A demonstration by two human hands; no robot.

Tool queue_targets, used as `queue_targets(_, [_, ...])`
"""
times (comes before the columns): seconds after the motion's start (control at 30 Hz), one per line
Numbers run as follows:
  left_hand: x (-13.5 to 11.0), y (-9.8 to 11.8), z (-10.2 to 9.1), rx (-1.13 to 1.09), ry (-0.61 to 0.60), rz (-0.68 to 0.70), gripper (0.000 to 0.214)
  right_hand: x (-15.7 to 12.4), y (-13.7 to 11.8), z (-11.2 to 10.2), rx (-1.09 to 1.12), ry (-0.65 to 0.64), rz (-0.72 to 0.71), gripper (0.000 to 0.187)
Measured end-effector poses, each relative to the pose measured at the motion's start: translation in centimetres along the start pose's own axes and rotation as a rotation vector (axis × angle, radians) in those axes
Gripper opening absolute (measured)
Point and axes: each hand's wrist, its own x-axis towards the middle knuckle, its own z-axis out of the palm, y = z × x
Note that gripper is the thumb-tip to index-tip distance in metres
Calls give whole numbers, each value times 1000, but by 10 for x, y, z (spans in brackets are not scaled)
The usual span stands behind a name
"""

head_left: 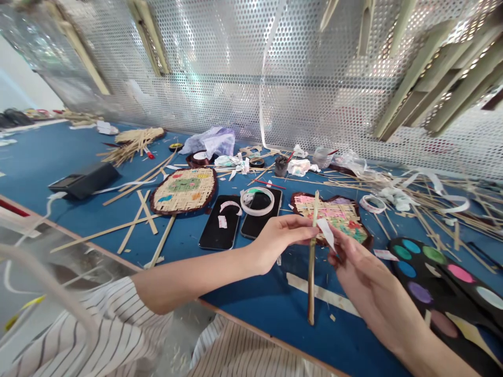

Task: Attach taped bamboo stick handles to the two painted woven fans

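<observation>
My left hand (273,243) pinches a thin bamboo stick (312,283) near its upper part. The stick stands roughly upright, its lower end over the blue table. Between the fingertips of my right hand (363,272) is a short white strip of tape (326,233), close beside the stick; whether it touches the stick I cannot tell. Behind both hands lies a painted woven panel (337,208) with a dark brown border, partly covered by my fingers. A second woven panel (184,189), also painted and brown-edged, rests farther left.
Two phones (218,236) lie left of my hands, with a white tape roll (271,198) on one. At right sits a black paint palette (401,264). Bamboo strips (135,142), crumpled tissues (301,166) and a black box (84,180) are scattered about. A perforated metal panel (220,89) stands behind.
</observation>
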Motion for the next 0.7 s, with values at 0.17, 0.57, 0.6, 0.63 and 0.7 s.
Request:
queue_targets(0.17, [-1, 0, -1, -55, -14, -58, 20, -2, -1, -2, 52, 126, 91, 42])
queue_targets(0.57, [-7, 1, -1, 165, -97, -136, 15, -3, -5, -4, -90, 93, -31, 28])
queue_targets(0.6, [-7, 2, 0, 176, -101, -146, 14, -3, -6, -5, -88, 86, -55, 27])
queue_targets(0.63, [-8, 2, 0, 179, -105, -154, 14, -3, -7, -6, -85, 78, -74, 27])
queue_targets(0.7, [-8, 1, -1, 175, -124, -163, 14, -3, -8, -7, -73, 43, -81, 29])
